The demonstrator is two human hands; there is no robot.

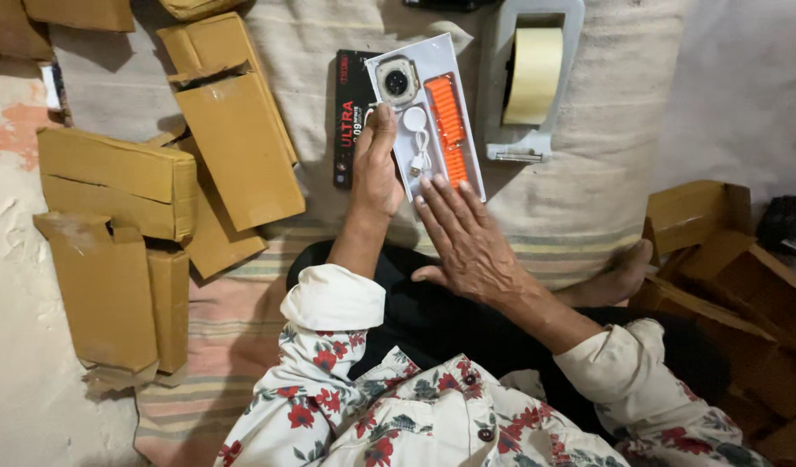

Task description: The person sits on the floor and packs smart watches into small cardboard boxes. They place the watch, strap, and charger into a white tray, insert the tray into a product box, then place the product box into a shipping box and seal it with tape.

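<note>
I see the left hand (376, 164) pinching the white tray (407, 143) edge at top centre, beside the black box (347, 112). Right hand (467, 238) lies flat, fingers spread, on the tray's lower end near the orange strap (446, 117).

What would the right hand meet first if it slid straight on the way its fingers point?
Probably the orange strap in the white tray: the right hand already rests its fingertips on the tray's near end.

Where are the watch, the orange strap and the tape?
watch (396, 81), head view, on its dark round face.
orange strap (447, 118), head view, on the middle of the ribbed band.
tape (533, 74), head view, on the roll's outer side.
</note>
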